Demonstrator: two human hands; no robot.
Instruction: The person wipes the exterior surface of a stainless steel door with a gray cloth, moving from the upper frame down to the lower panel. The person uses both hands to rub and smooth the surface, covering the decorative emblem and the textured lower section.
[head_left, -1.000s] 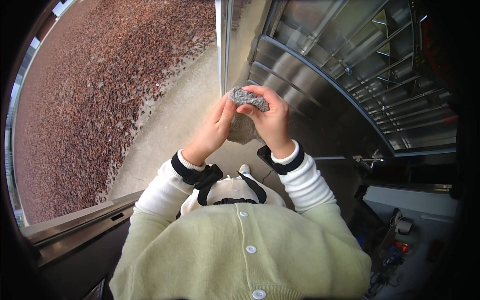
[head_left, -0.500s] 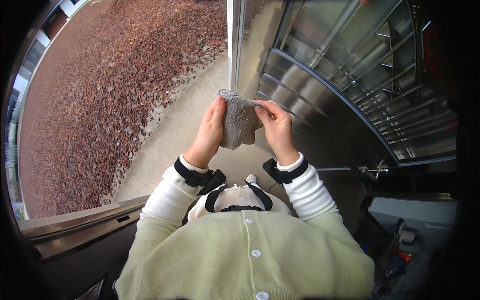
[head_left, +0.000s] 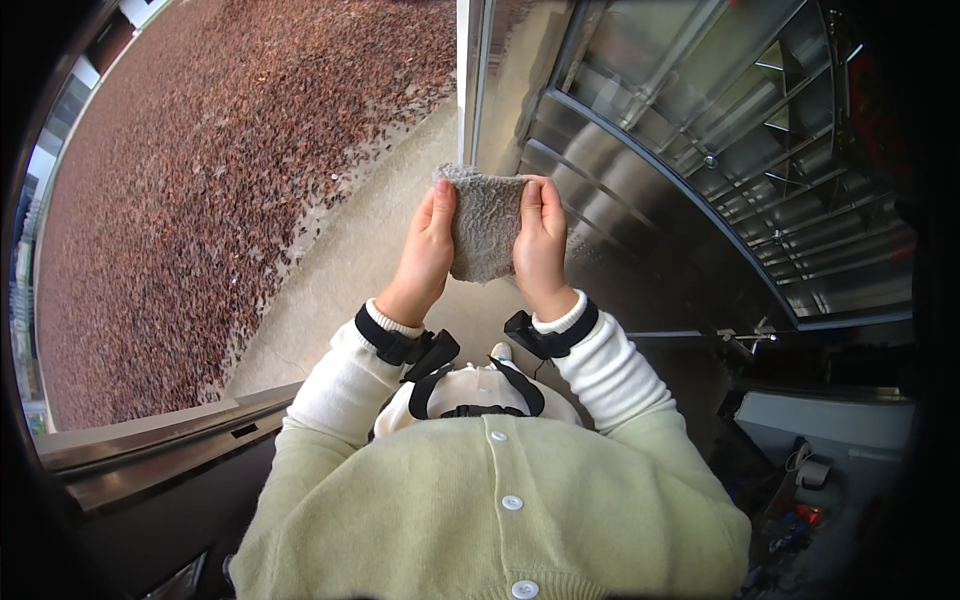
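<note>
A folded grey cloth (head_left: 487, 225) with a fuzzy, towel-like surface is held up in front of my chest. My left hand (head_left: 428, 240) grips its left edge, thumb lying on the near face. On the opposite edge, my right hand (head_left: 543, 235) pinches the upper right corner between thumb and fingers. The cloth hangs fairly flat between both hands, its lower edge slightly rounded. Most of the fingers behind it are hidden.
An upright door edge (head_left: 467, 90) rises just beyond the cloth. To the right stands a metal door with bars (head_left: 700, 160). Reddish-brown chips (head_left: 220, 180) cover the ground at left, beside a concrete strip (head_left: 330, 270). A metal sill (head_left: 170, 450) runs at lower left.
My right hand has shifted its hold along the cloth's right edge and turned more upright. The cloth is now squarer and a little higher and farther from me.
</note>
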